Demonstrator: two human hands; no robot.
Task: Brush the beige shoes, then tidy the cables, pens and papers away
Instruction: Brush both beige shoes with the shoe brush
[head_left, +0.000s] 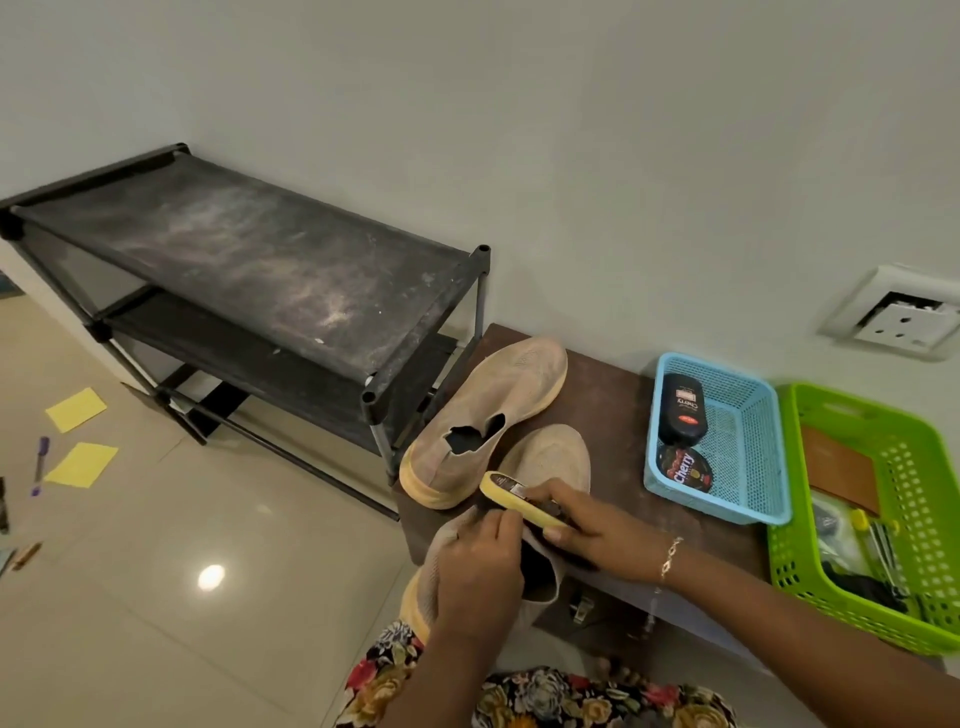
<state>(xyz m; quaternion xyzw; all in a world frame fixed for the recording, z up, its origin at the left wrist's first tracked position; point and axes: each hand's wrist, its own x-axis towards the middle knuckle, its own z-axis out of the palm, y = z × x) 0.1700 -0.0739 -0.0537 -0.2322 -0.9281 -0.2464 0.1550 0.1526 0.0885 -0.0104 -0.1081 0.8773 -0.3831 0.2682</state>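
Head camera: at the lower centre of the frame, one beige shoe (550, 454) was held with its toe on the brown bench (608, 415) and its heel overhanging the near edge, apparently so that the upper could be reached by the brush. The left hand (478, 566) was closed around the heel and collar, fingers curled over the fabric to steady it. The right hand (587, 525), a bracelet at its wrist, was wrapped around a yellow brush (511, 493) laid across the shoe's opening; whether the bristles were touching the fabric could not be made out. The second beige shoe (488, 410) was left lying on the bench just beyond, beside a dusty black shoe rack (249, 260). A polish bottle (683, 410) and a tin (684, 470) were kept in a blue basket (748, 441) right of centre, with a green basket (924, 499) of oddments at the right edge. Yellow papers (76, 409) and a purple pen (40, 465) were scattered on the floor (208, 493) at the left, so the tidying was judged not yet begun.
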